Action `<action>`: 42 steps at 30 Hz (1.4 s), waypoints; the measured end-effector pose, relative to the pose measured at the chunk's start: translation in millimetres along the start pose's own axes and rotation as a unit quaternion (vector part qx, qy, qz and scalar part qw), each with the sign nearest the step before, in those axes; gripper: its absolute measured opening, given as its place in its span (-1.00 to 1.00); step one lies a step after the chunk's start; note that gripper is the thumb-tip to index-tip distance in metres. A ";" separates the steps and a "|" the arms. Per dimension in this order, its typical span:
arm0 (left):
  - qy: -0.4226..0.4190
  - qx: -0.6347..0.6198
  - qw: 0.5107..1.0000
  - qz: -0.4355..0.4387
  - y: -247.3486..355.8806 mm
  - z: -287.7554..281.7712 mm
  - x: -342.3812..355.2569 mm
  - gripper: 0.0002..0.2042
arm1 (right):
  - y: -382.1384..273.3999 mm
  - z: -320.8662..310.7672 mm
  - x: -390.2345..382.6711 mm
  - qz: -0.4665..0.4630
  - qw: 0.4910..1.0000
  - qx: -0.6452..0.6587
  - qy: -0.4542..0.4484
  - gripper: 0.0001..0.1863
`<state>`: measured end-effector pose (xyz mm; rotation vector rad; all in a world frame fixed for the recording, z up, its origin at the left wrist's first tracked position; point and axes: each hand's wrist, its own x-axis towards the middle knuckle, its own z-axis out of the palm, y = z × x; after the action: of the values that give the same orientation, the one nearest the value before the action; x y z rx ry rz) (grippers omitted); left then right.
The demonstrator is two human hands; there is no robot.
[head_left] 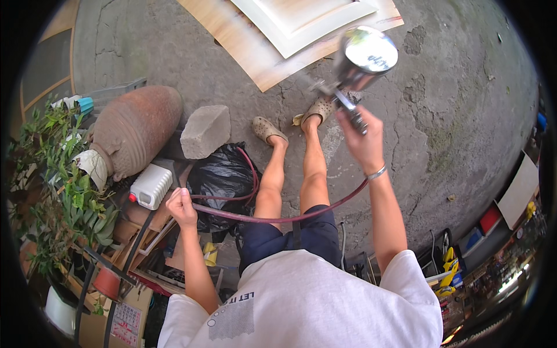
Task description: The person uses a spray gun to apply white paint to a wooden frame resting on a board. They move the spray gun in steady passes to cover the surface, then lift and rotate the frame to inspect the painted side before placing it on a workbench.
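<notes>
My right hand is closed round the handle of a metal spray gun, which is smeared by motion. A shiny silver cup sits on top of the gun. From below that hand a dark red hose curves across in front of my thighs to my left hand, whose fingers are wrapped round it. Beyond the gun, a white framed panel lies on a paint-stained board on the ground. The gun's nozzle is too blurred to make out.
At the left lie a large clay jar, a concrete block, a black plastic bag and a white jug with a red cap. Leafy plants crowd the left edge. Cluttered tools line the lower right. The concrete floor is cracked.
</notes>
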<state>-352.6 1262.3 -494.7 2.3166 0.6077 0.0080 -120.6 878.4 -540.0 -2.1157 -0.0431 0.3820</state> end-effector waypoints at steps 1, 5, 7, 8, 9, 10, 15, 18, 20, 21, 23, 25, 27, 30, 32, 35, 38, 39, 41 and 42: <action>-0.003 0.000 1.000 0.002 3.6 3.0 0.8 -0.62 | 6.7 -7.3 10.7 -0.010 0.999 -0.004 0.034 -0.80; -0.013 0.004 1.000 0.001 17.8 15.3 5.1 -0.63 | 45.3 -39.1 51.2 -0.024 0.989 -0.057 0.132 -0.73; -0.017 -0.002 1.000 0.005 23.5 22.3 7.2 -0.63 | 62.0 -59.4 70.3 -0.003 0.984 -0.092 0.155 -0.70; -0.019 -0.005 1.000 0.006 26.4 25.4 8.4 -0.62 | 68.6 -68.8 79.1 0.007 0.980 -0.110 0.167 -0.68; -0.023 -0.005 1.000 0.010 30.1 29.2 10.3 -0.62 | 73.4 -77.1 87.2 0.003 0.976 -0.116 0.186 -0.67; -0.025 -0.005 1.000 0.013 33.5 32.5 10.9 -0.62 | 77.0 -83.3 95.6 -0.001 0.972 -0.121 0.203 -0.65; -0.038 -0.009 0.999 0.016 40.6 41.4 14.4 -0.61 | 91.8 -119.1 127.7 -0.013 0.950 -0.153 0.272 -0.59; -0.036 -0.008 0.999 0.017 45.6 45.8 16.9 -0.60 | 91.9 -132.0 138.3 0.022 0.940 -0.129 0.314 -0.58; -0.031 -0.002 0.999 0.017 44.6 45.7 17.0 -0.60 | 86.9 -129.2 137.7 0.027 0.936 -0.092 0.338 -0.55; -0.027 0.000 0.999 0.017 44.5 45.9 17.2 -0.60 | 84.1 -128.8 136.7 0.029 0.934 -0.074 0.349 -0.53; -0.026 -0.003 1.000 0.013 41.9 42.4 17.8 -0.61 | 91.9 -126.1 126.2 0.030 0.941 -0.120 0.315 -0.55; -0.021 -0.005 1.000 0.011 37.3 37.7 18.2 -0.61 | 92.4 -116.7 110.6 0.017 0.951 -0.131 0.278 -0.57; -0.012 -0.004 1.000 0.011 30.3 31.8 16.6 -0.62 | 79.2 -92.1 89.3 -0.007 0.966 -0.105 0.237 -0.60; -0.005 0.012 1.000 0.006 18.4 18.1 12.4 -0.61 | 47.4 -56.3 56.1 0.052 0.986 -0.048 0.149 -0.72; 0.001 0.013 1.000 0.003 9.5 11.6 10.6 -0.61 | 34.0 -37.0 37.5 0.051 0.993 -0.011 0.102 -0.76; 0.006 0.013 1.000 -0.003 -3.5 2.4 5.9 -0.60 | 21.3 -11.9 12.1 0.022 0.999 0.006 0.042 -0.80; -0.006 0.020 1.000 -0.009 -15.0 -2.3 1.8 -0.61 | -1.0 3.4 -10.9 -0.004 1.000 0.015 -0.024 -0.84; -0.011 0.020 1.000 -0.014 -20.9 -1.5 -1.0 -0.62 | -8.3 5.9 -18.0 -0.013 0.999 0.019 -0.046 -0.84; -0.026 0.025 0.999 -0.011 -32.7 2.8 -3.2 -0.63 | -17.5 8.5 -30.1 -0.048 0.995 0.021 -0.083 -0.81; -0.037 0.031 0.999 -0.005 -38.6 6.4 -4.2 -0.63 | -21.4 8.7 -34.8 -0.066 0.993 0.022 -0.101 -0.79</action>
<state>-371.6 1280.3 -524.2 2.3631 0.5904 -0.1022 -153.6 890.9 -517.7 -2.0110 -0.2866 0.5111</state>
